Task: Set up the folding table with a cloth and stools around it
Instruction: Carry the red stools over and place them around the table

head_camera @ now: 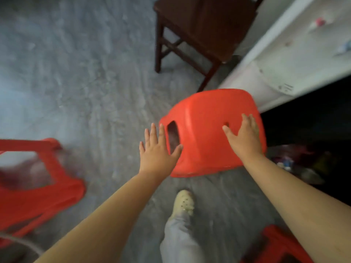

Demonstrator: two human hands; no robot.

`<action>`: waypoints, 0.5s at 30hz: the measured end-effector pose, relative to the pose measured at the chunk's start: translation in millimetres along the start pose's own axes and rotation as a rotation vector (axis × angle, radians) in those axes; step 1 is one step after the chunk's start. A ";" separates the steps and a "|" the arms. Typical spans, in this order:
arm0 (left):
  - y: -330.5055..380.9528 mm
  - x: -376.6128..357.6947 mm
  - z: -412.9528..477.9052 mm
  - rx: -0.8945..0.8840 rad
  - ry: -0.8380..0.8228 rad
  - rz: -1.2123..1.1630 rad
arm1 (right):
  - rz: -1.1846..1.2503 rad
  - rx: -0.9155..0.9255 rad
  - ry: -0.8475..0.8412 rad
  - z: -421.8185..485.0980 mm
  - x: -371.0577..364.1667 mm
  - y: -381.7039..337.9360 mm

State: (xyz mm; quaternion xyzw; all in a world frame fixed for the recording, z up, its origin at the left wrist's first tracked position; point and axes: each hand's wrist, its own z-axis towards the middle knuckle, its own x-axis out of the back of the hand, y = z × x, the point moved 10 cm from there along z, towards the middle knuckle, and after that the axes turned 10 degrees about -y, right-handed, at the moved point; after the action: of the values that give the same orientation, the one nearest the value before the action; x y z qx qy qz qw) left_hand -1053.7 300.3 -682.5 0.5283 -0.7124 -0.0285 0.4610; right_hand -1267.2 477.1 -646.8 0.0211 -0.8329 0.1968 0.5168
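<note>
A red plastic stool (210, 131) stands a little to the right of the middle of the picture, on the grey concrete floor (76, 73). It looks tilted, with its seat turned toward the camera, and a dark oblong hole shows near the left edge of the seat.

The right hand (245, 138) lies flat on the right part of the seat, the fingers spread and pointing to 12 o'clock; it presses on the stool but does not close around anything. The left hand (157, 149) is open too, with spread fingers. It is at 9 o'clock from the stool, and its thumb reaches the edge of the hole. If the palm touches the plastic, the picture does not show it clearly.

At 12 o'clock from the stool stands a dark wooden chair (205, 29). At 2 o'clock there is a white piece of furniture (296, 59) with a dark space under it. A second red stool (38, 186) lies on its side at 8 o'clock, blurred. Part of a third red stool (277, 243) shows at 5 o'clock, near the lower edge. Between the two arms, at 6 o'clock, one sees a grey trouser leg (180, 240) and a pale shoe (183, 203) with small holes.
</note>
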 end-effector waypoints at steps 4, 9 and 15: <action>72.1 -47.5 34.4 -0.023 -0.061 -0.046 | 0.038 -0.126 -0.091 32.3 28.6 89.2; 80.0 -71.1 68.0 0.100 -0.068 -0.216 | 0.172 -0.167 -0.196 61.8 19.4 136.3; 65.0 -79.1 80.8 0.215 -0.047 -0.397 | 0.273 -0.175 -0.315 80.2 -12.2 134.0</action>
State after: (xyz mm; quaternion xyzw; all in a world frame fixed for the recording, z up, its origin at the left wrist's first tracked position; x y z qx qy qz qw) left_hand -1155.1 354.4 -744.2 0.7037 -0.6038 -0.0548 0.3704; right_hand -1361.9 570.6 -729.6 -0.1062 -0.9123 0.1864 0.3488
